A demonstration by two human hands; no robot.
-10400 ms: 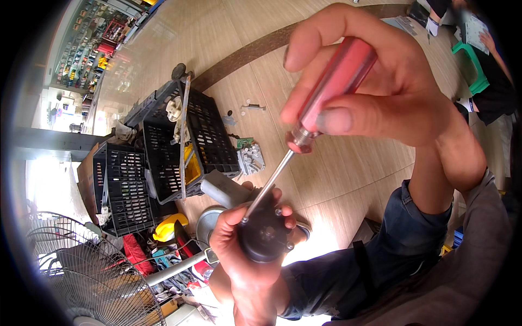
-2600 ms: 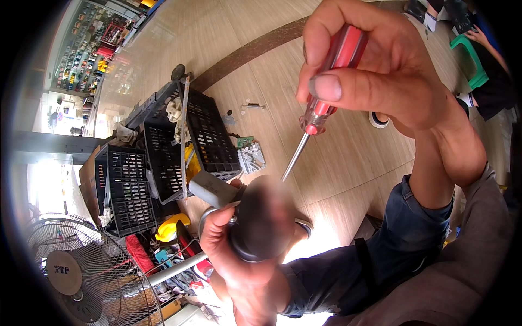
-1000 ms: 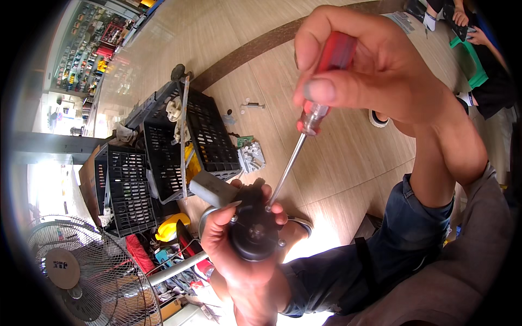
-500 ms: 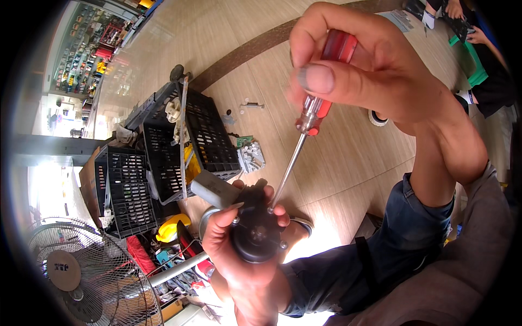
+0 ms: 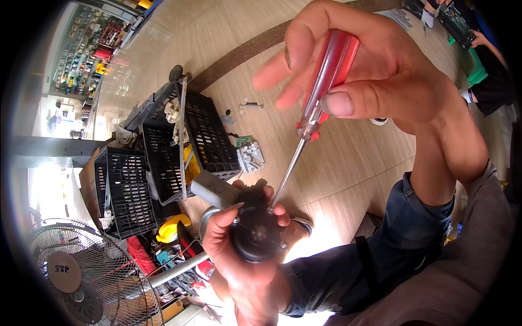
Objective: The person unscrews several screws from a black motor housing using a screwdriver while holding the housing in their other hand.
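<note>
My left hand (image 5: 236,247) is wrapped around a black round housing (image 5: 255,231) that looks like a small gear motor. A grey cylinder (image 5: 215,189) sticks out from its upper left side, and metal screws show around its rim. In my right hand (image 5: 375,81), above and to the right, is a screwdriver (image 5: 329,81) with a clear red handle. The thumb and palm bear on that handle, while other fingers are stretched out and blurred. The screwdriver's tip meets a screw at the housing's right edge, beside my left fingertips.
Black plastic crates (image 5: 198,141) stand to the left, with a fan (image 5: 81,271) in front of them. A yellow object (image 5: 173,228) lies among clutter near the fan. Small loose parts (image 5: 251,156) lie on the tiled floor. Another person (image 5: 486,65) sits at the far right, holding a dark board.
My right fingers have opened from around the screwdriver's handle and spread to the left; the thumb has shifted slightly. My left hand and the black housing stay put. The other person's dark board has risen.
</note>
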